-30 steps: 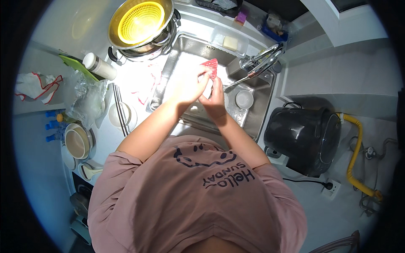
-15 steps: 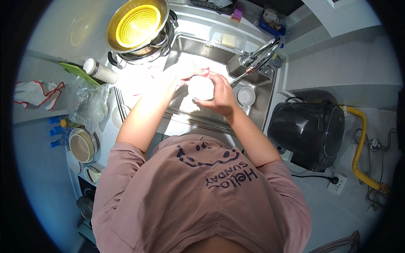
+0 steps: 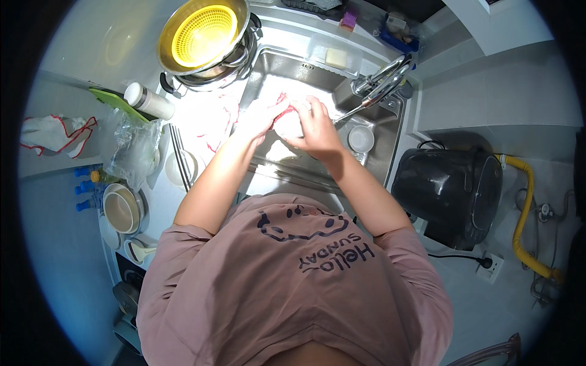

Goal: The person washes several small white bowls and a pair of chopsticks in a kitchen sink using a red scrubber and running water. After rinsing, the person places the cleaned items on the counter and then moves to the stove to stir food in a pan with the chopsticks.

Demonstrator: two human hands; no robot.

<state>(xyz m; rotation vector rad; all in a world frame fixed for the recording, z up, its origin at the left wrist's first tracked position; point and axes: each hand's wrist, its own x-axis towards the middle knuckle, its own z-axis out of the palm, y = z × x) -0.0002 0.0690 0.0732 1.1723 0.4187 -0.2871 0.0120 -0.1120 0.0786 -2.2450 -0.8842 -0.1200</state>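
Over the left part of the steel sink, I hold a small white round vessel, likely a bowl or cup; glare washes out its shape. My left hand grips its left side, partly lost in the bright light. A white cloth with a red edge is bunched between my hands against the vessel's far side. My right hand wraps the right side, fingers curled over the cloth and rim. Both hands are closed. To their right, a small white bowl sits in the sink below the faucet.
Another red-edged cloth lies on the counter left of the sink, near dark chopsticks and a white dish. A yellow colander rests in a steel bowl on a pot behind. A black appliance stands at right.
My right hand has shifted from the vessel's right side to farther over its top. More red cloth edge shows across the vessel. The whole view has shifted slightly.
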